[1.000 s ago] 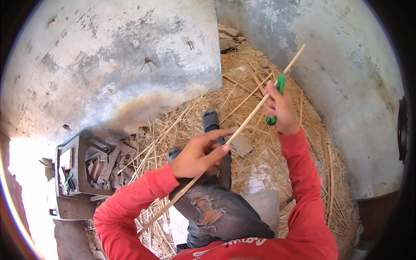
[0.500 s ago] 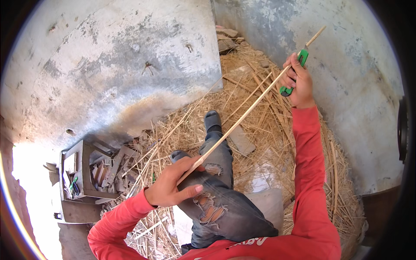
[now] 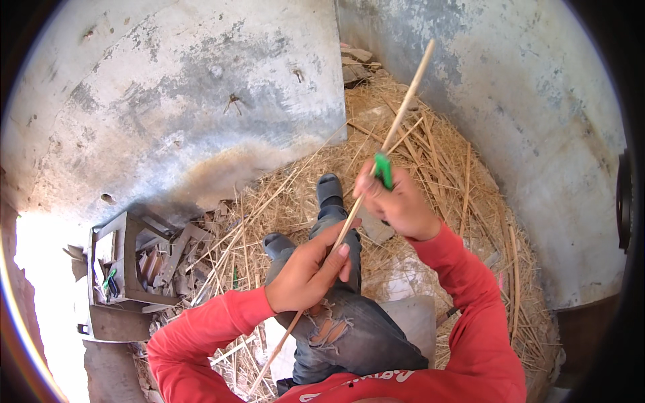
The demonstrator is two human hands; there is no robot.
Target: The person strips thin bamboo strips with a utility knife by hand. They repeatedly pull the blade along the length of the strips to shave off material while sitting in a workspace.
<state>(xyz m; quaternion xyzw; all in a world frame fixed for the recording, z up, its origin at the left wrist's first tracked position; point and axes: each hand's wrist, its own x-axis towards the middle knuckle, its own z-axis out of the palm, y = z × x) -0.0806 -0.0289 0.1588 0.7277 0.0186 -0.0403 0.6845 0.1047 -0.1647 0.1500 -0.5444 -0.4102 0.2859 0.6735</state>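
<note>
Stick: I see a long thin pale cane stick (image 3: 396, 131) running on a slant from above the bent knee (image 3: 336, 322) up toward the wall corner; its lower end passes below the knee and out past the red sleeve (image 3: 201, 336); its upper end stands free in the air over the straw

Left hand: my left hand (image 3: 309, 272) is closed round the stick just above the knee, thumb and fingers wrapped over it

Right hand: my right hand (image 3: 396, 201) is closed on a green-handled tool (image 3: 383, 171), further from the knee and up the stick; the tool lies against the stick; I cannot tell whether this hand also pinches the stick itself; the blade is hidden

Weight: I judge it light; one hand carries it without strain

Stiffness: I judge it fairly stiff but springy; so long and thin, the free ends will likely whip if held only at one point

Surface: looks dry and smooth, so it may slide through a loose fist; splinters are possible where it is cut

Fragility: I think it would snap if bent hard over the knee

Where to hold: I would keep the grip near the knee, close below the tool, so the worked stretch stays short and steady

Around the knee: straw litter (image 3: 437, 154) lies beyond it; a grey box of scraps (image 3: 114, 269) sits to the left of it
</note>
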